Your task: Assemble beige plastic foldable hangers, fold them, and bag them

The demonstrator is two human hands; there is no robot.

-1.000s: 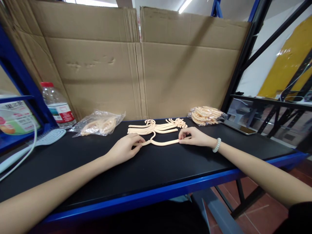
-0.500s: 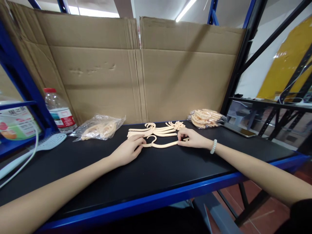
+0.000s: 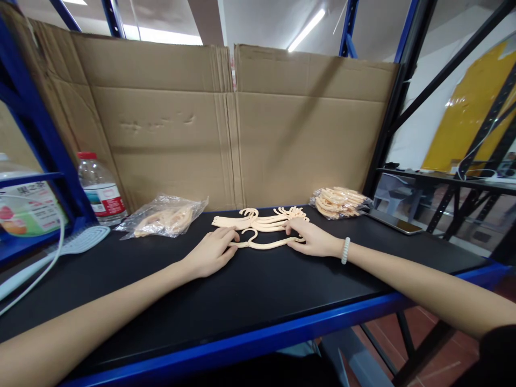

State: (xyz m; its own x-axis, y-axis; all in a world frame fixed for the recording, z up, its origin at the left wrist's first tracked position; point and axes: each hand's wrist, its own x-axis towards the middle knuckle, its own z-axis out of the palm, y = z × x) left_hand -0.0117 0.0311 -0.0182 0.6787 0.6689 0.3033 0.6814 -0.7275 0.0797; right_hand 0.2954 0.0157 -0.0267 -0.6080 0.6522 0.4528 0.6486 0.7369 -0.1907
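left hand (image 3: pixel 212 252): fingers pinched on left end of one loose hanger (image 3: pixel 262 245) | right hand (image 3: pixel 311 237): fingers pinched on its right end | loose hanger: flat on black bench (image 3: pixel 250 293), just before one hanger stack (image 3: pixel 260 220), count unclear | bags of hangers: two, left bag (image 3: pixel 163 216), right bag (image 3: pixel 338 201) | water bottle (image 3: pixel 99 188): one

The left hand (image 3: pixel 209 252) and right hand (image 3: pixel 312 240) hide the hanger (image 3: pixel 264 245) ends; bottle (image 3: pixel 99 188) label unreadably small

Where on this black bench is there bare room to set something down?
Bare: the bench front, from the hanger between left hand and right hand to the blue edge. Crowded: the back, with bottle, left bag, hanger pile, right bag.
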